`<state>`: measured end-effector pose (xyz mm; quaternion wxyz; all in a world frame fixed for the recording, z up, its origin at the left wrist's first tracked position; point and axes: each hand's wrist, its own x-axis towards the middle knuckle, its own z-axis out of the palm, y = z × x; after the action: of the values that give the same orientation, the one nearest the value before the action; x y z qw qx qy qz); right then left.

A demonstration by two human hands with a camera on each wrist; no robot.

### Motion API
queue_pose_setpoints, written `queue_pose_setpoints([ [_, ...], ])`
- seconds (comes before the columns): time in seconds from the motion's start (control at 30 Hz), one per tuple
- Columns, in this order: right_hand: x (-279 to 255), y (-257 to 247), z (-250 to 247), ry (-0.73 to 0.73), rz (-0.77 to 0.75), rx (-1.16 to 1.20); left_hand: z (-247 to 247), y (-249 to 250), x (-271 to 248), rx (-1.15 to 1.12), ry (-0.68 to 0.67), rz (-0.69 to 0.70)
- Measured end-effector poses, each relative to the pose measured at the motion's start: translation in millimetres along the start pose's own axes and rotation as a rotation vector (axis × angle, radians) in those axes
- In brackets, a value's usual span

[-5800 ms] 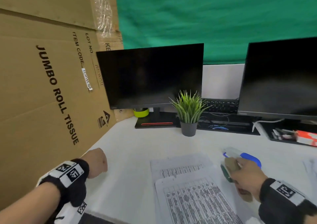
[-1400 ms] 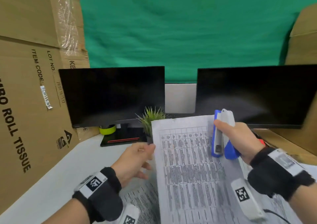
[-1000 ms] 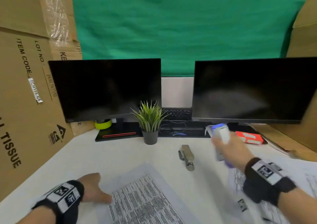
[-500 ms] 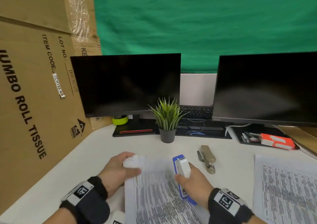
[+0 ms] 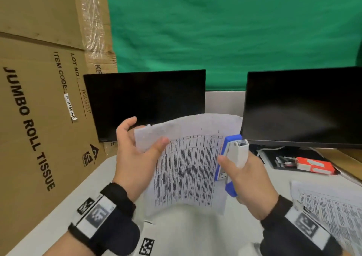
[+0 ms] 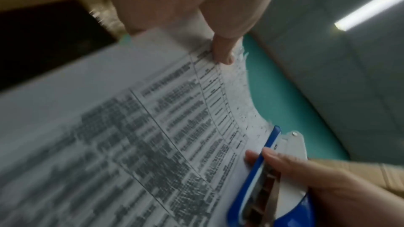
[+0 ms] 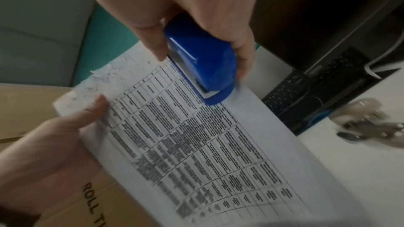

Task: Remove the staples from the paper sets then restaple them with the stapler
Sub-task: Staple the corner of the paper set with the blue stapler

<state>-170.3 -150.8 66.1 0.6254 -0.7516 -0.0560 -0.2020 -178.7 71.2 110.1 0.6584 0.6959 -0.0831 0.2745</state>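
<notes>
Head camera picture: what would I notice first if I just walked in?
Probably the printed paper set held up in the middle, the left hand pinching its top corner. Next, the blue and white stapler gripped by the right hand at the paper's right edge. Behind them stand two dark monitors before a green curtain.

The left hand (image 5: 135, 157) holds up the paper set (image 5: 188, 165). The right hand (image 5: 248, 181) grips the blue stapler (image 5: 232, 155) at its edge.

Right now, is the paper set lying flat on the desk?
No, the left hand holds the paper set up off the desk beside the stapler.
</notes>
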Motion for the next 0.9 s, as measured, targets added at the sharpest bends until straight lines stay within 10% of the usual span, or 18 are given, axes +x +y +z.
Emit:
queue_pose_setpoints([
  [0.2,-14,27,-1,0.026,0.047,-0.082,15,-34,-15,-0.034,-0.042,-0.273],
  [0.5,19,-91,-4,0.267,-0.606,0.119,27,-14,-10,-0.051,-0.18,-0.213],
  [0.9,47,-102,3,0.349,-0.578,-0.071,60,1,-23,-0.037,-0.313,-0.203],
])
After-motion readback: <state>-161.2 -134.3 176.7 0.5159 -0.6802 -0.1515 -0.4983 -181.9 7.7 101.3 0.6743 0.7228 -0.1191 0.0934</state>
